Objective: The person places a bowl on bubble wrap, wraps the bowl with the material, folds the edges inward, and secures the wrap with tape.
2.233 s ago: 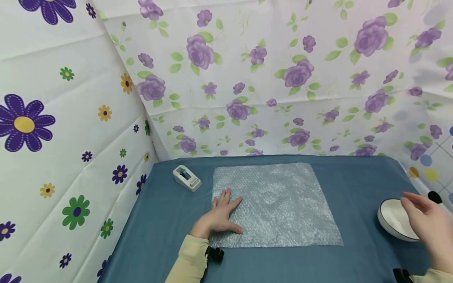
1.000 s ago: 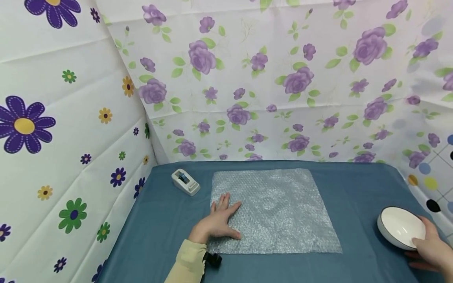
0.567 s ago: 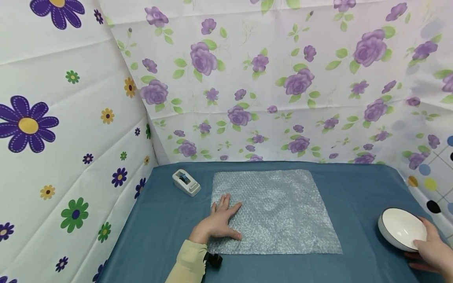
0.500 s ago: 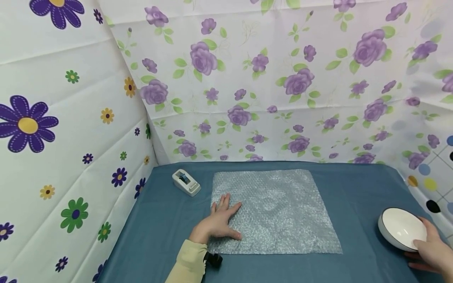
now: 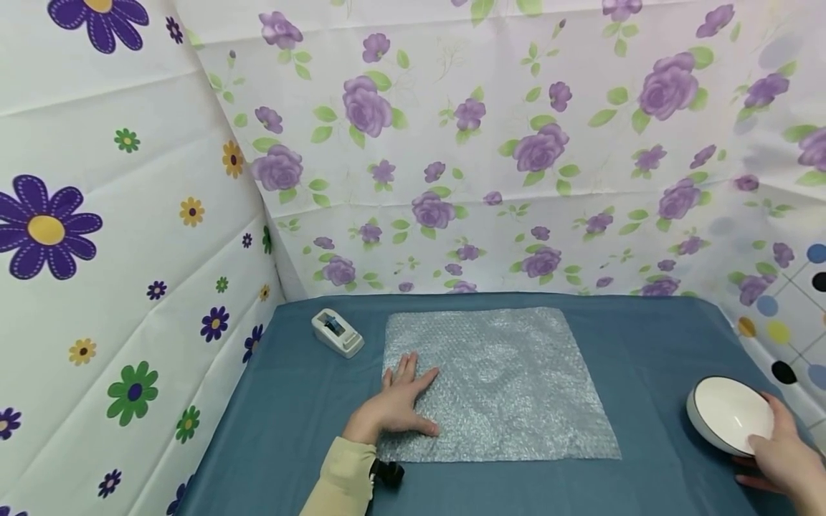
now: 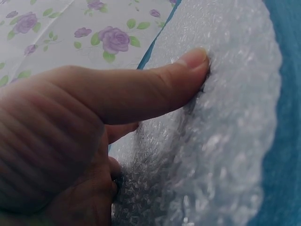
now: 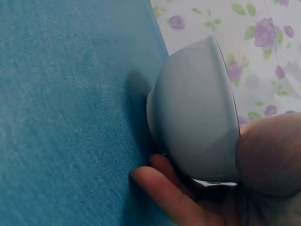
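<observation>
A sheet of bubble wrap [image 5: 510,387] lies flat on the blue cloth. My left hand [image 5: 392,410] rests on its left part with fingers spread; the left wrist view shows the thumb [image 6: 178,80] laid along the bubbles. Off to the right, a white bowl [image 5: 729,412] with a dark rim is held by my right hand [image 5: 784,451]. That thumb hooks over the rim, while fingers [image 7: 162,186] reach beneath the bowl's side. In the right wrist view the bowl's foot [image 7: 150,115] sits close over the cloth, a shadow beside it.
A small white tape dispenser [image 5: 338,332] stands at the back left, beyond the bubble wrap. Flowered sheets hang behind the table [image 5: 271,444] and on both sides of it. Blue cloth shows between bubble wrap and bowl.
My right hand, earlier above the bowl's right side, has come down and gripped its rim and underside. The bowl has barely shifted. The left hand has stayed on the bubble wrap.
</observation>
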Demonstrator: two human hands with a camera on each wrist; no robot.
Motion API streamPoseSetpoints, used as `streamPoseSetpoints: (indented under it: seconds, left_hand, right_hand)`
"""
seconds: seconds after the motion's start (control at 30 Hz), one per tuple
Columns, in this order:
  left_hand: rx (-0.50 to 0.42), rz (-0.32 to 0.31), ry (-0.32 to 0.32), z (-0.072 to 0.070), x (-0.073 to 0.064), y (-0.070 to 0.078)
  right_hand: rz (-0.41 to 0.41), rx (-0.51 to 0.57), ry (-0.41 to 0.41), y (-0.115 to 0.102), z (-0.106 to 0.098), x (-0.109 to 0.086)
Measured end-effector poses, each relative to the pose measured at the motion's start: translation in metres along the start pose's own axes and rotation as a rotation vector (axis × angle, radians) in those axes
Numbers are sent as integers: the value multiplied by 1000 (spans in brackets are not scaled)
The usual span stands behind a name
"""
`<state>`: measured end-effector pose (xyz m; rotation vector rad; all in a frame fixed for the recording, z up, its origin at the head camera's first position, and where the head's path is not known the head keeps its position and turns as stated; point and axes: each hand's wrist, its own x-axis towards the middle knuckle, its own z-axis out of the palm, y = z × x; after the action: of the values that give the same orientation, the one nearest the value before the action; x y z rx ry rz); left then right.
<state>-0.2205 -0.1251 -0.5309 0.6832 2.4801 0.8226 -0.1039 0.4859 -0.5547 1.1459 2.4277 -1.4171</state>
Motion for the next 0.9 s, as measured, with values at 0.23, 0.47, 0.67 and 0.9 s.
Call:
streamPoseSetpoints:
  seconds: [0.23, 0.47, 0.67, 0.9]
  left_hand:
    - [10, 6, 9, 0, 2, 1]
    - [-3, -3, 0, 1, 0, 1]
    - [11, 11, 8, 2, 1, -2]
    - [3, 10, -4, 2, 0, -3]
  right_hand:
    - [17, 17, -3, 18, -2, 29]
    - [18, 11, 25, 16, 5, 17]
    - [-11, -1, 19, 11, 5, 7]
    - [-128, -75, -14, 14, 0, 4]
